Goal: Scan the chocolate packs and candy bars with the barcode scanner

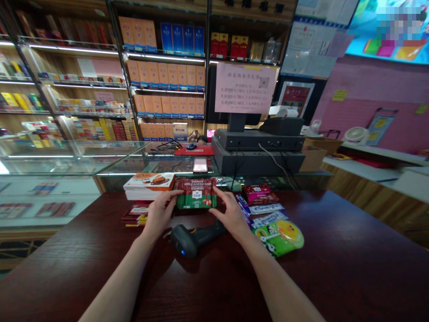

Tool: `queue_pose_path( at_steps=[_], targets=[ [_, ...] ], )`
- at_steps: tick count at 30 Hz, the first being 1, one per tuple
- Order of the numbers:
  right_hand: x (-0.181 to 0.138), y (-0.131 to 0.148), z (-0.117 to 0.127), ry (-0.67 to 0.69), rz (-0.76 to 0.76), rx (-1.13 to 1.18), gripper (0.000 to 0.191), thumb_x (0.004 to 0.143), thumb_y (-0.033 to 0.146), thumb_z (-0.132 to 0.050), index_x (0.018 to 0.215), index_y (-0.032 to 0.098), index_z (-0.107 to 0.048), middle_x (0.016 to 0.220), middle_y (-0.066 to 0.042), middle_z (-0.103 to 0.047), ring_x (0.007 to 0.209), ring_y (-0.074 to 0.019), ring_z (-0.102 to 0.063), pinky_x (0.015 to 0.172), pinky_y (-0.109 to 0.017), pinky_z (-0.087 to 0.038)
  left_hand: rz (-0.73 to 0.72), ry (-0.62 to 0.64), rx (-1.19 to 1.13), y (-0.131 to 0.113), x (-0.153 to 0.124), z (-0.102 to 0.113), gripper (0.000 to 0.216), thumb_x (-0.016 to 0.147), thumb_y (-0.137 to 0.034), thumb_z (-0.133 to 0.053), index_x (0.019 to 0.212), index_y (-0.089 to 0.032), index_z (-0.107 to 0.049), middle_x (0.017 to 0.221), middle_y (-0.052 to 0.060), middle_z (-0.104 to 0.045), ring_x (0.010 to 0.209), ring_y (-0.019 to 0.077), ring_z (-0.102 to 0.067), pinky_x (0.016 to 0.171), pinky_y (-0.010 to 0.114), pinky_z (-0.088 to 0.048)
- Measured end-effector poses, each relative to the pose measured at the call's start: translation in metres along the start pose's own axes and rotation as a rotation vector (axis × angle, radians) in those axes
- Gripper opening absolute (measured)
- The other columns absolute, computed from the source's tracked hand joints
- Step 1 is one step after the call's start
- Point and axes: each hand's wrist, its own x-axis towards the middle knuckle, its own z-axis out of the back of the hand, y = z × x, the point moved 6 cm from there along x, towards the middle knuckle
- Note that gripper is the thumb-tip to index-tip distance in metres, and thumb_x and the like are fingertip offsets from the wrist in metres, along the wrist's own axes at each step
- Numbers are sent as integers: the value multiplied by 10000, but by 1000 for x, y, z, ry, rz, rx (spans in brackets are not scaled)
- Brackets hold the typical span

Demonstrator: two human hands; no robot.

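Note:
A red and green almond dark chocolate bar (196, 193) stands on edge, facing me, held between both hands above the dark wooden counter (335, 268). My left hand (160, 213) pinches its left edge and my right hand (228, 213) grips its right edge. Just below my hands a black barcode scanner (191, 238) lies on the counter, a blue light showing on it.
A white and orange snack box (149, 184) lies left of the bar, over flat packets (135, 215). Right of it are red snack packs (259, 193), blue-white wrapped bars (264, 213) and a green-yellow candy bag (279, 236). A cash register (258, 150) stands behind on the glass case.

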Motion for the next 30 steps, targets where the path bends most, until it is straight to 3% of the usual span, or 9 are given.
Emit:
queue_pose_path(
  at_steps=[5,7,10,13,21,30],
  targets=[
    [1,-5,3,-18,-10,-26,700,814,182,-722,1459,323,-489,1257,-91,-593,1181,-283,-573,1016,-470,-508,-77,65,94,-9,1,-1,390,963,-264,-404,1248,-241,-670,1142,50,-723,1097,210,-636,1067,440,-452],
    [1,-8,3,-33,-11,-30,698,814,185,-723,1459,312,-491,1258,-95,-590,1183,-283,-570,1017,-469,-507,-127,60,145,-13,1,-2,400,956,-334,-491,1325,-249,-620,1217,65,-689,1173,228,-602,1136,488,-389],
    [1,-13,3,-46,-23,-27,701,813,192,-722,1462,316,-487,1254,-91,-589,1183,-281,-572,1015,-466,-509,-217,46,259,-17,-2,-5,644,855,-418,-690,1451,-267,-497,1376,109,-599,1323,290,-513,1192,557,-293],
    [1,-15,2,-61,-40,-29,696,812,195,-722,1457,317,-491,1249,-91,-592,1178,-281,-575,1014,-464,-512,-284,66,375,-16,-5,-11,786,821,-417,-742,1515,-286,-399,1480,129,-521,1434,327,-404,1219,607,-195],
    [7,-8,-5,-44,-42,-48,692,800,176,-720,1445,299,-504,1247,-93,-592,1198,-279,-570,1069,-469,-472,-316,6,471,-9,-6,-10,632,937,-404,-604,1515,-266,-388,1485,138,-527,1473,291,-364,1236,600,-118],
    [27,-16,-27,16,-114,-55,688,782,201,-716,1436,278,-515,1264,-97,-605,1204,-271,-576,1066,-449,-460,-219,-27,406,4,-6,-20,534,968,-304,-530,1485,-243,-410,1363,118,-626,1370,265,-468,1211,572,-217]
  ],
)
